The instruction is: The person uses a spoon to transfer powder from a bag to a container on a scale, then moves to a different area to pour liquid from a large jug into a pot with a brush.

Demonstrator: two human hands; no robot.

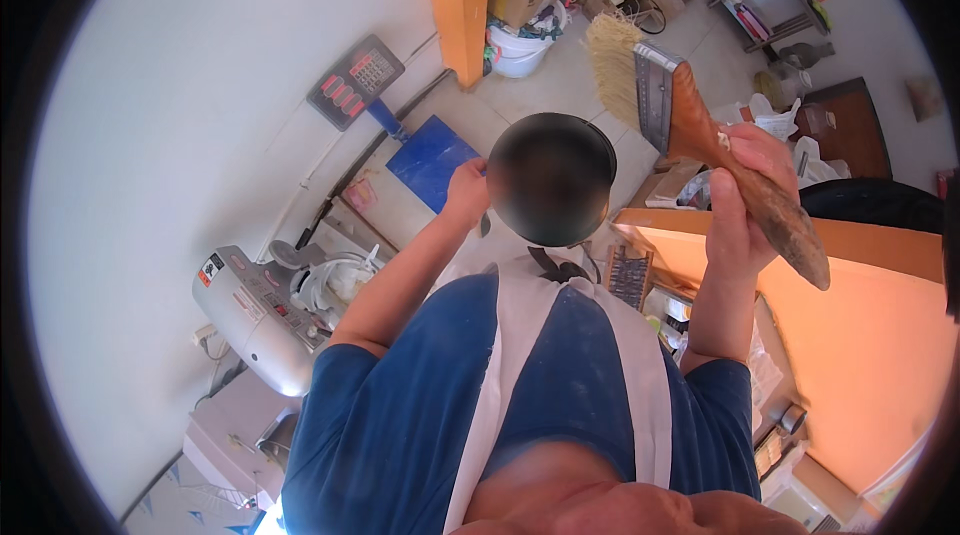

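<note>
My left hand [469,190] grips the left edge of a round, black-rimmed object [606,145], whose middle is blurred, so whether it is a pan or something else cannot be told. My right hand [750,197] holds a wide flat brush [694,111] by its brown wooden handle. The brush is raised to the right of the round object, with its pale bristles towards the upper left and a metal band between bristles and handle. The worn, darkened handle end sticks out past my palm at the lower right.
A platform scale [431,160] with a blue plate stands at the left by the wall. Below it is a silver-grey machine [251,317]. An orange partition [862,295] lies at the right. Near an orange post [457,2] stands a filled white bucket [517,51].
</note>
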